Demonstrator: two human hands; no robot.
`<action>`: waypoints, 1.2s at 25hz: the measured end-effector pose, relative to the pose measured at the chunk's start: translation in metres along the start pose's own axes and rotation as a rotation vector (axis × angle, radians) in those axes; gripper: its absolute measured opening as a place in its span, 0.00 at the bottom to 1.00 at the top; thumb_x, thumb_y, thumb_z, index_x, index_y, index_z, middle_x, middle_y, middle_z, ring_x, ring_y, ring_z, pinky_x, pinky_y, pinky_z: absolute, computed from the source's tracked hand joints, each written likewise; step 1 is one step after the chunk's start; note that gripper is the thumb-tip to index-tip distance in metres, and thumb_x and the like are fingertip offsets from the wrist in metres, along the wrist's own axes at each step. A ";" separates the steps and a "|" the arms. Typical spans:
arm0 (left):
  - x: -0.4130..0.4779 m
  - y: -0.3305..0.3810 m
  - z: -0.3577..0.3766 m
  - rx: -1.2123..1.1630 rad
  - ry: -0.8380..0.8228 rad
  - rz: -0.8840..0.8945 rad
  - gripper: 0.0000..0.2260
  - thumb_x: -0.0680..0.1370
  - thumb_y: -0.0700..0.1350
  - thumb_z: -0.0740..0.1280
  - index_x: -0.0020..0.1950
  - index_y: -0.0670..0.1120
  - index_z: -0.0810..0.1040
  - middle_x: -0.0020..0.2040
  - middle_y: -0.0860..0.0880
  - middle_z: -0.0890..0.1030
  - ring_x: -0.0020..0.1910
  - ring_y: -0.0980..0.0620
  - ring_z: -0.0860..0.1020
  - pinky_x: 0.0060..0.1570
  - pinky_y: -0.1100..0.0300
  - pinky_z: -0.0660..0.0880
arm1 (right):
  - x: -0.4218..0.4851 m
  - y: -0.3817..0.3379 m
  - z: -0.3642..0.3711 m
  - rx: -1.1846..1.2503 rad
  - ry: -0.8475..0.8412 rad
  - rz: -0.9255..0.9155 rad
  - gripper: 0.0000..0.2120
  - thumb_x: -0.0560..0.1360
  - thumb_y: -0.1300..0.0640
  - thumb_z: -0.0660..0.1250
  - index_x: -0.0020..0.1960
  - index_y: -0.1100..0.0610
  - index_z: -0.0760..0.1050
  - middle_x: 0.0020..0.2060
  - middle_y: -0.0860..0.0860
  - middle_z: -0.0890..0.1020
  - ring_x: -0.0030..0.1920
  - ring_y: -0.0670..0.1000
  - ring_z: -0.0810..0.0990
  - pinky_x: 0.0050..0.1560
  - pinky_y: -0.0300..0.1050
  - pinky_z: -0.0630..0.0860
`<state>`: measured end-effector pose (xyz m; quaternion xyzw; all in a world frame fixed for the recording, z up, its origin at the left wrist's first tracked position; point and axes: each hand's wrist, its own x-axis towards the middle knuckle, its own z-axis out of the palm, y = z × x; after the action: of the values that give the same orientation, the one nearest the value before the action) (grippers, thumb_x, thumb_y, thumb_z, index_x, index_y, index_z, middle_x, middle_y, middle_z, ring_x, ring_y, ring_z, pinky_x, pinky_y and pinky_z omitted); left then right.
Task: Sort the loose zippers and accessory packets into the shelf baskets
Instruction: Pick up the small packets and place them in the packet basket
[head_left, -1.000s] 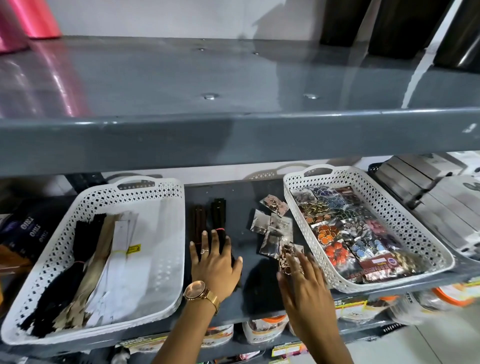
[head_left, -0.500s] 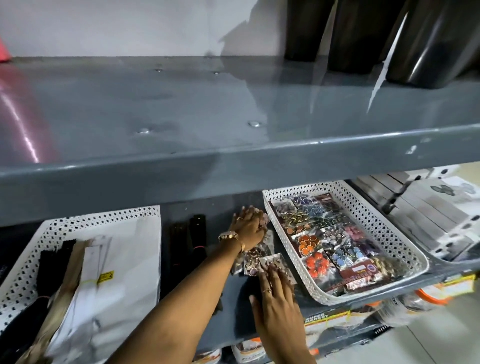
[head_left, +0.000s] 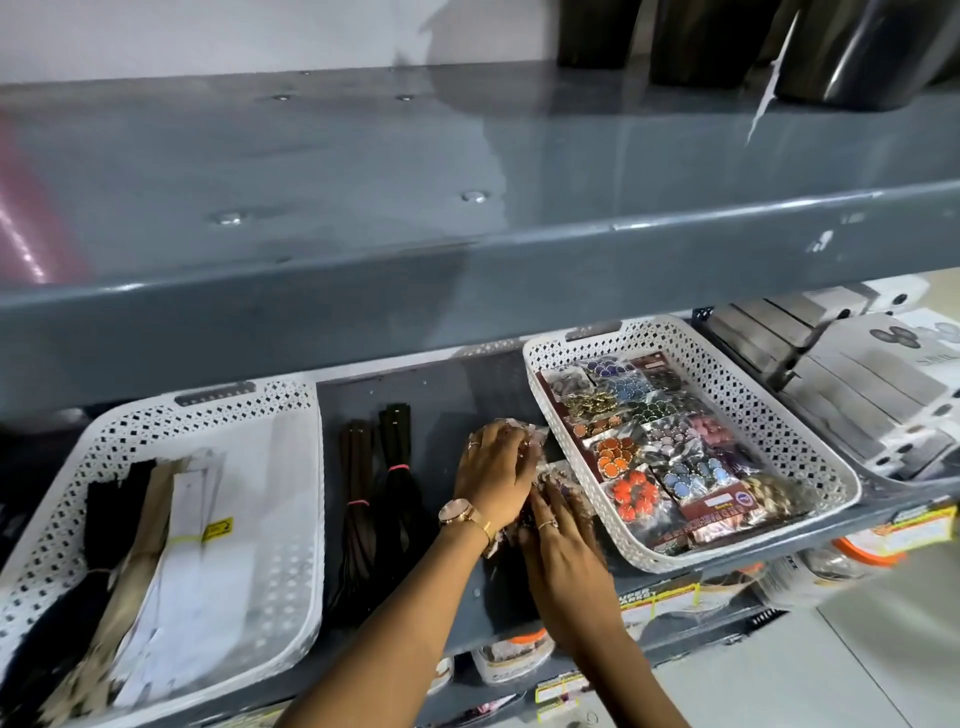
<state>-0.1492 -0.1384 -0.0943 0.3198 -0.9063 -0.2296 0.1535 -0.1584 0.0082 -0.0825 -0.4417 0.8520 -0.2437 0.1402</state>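
Both hands have drawn together since a moment ago. The left hand and right hand touch, cupped over loose accessory packets on the shelf. Bundled zippers lie left of them, a packet-filled basket just right.

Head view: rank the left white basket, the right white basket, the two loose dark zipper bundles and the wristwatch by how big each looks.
1. Left white basket, though it sits nearer the camera
2. Right white basket
3. Loose dark zipper bundles, taken together
4. Wristwatch, clearly smallest
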 end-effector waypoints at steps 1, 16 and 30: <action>0.001 0.001 -0.005 -0.112 -0.006 -0.036 0.21 0.79 0.59 0.51 0.60 0.50 0.74 0.63 0.48 0.76 0.64 0.47 0.72 0.67 0.45 0.68 | -0.002 0.000 -0.006 0.030 0.020 -0.009 0.27 0.80 0.43 0.43 0.77 0.51 0.52 0.77 0.50 0.56 0.75 0.52 0.59 0.73 0.46 0.60; -0.061 -0.008 -0.053 0.090 -0.112 -0.329 0.19 0.70 0.42 0.71 0.58 0.41 0.72 0.59 0.40 0.78 0.59 0.39 0.76 0.56 0.52 0.72 | 0.019 -0.013 -0.016 -0.284 -0.004 -0.159 0.28 0.72 0.69 0.64 0.70 0.55 0.66 0.70 0.52 0.67 0.64 0.59 0.69 0.62 0.54 0.75; -0.070 0.007 -0.074 0.153 0.184 -0.136 0.08 0.67 0.40 0.67 0.33 0.45 0.68 0.44 0.43 0.79 0.45 0.41 0.77 0.37 0.56 0.70 | 0.066 -0.013 -0.050 -0.532 -0.364 -0.290 0.27 0.70 0.47 0.71 0.64 0.59 0.70 0.70 0.54 0.66 0.75 0.59 0.53 0.76 0.62 0.45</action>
<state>-0.0688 -0.1115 -0.0372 0.4108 -0.8795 -0.1395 0.1955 -0.2103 -0.0376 -0.0349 -0.6153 0.7752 0.0523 0.1337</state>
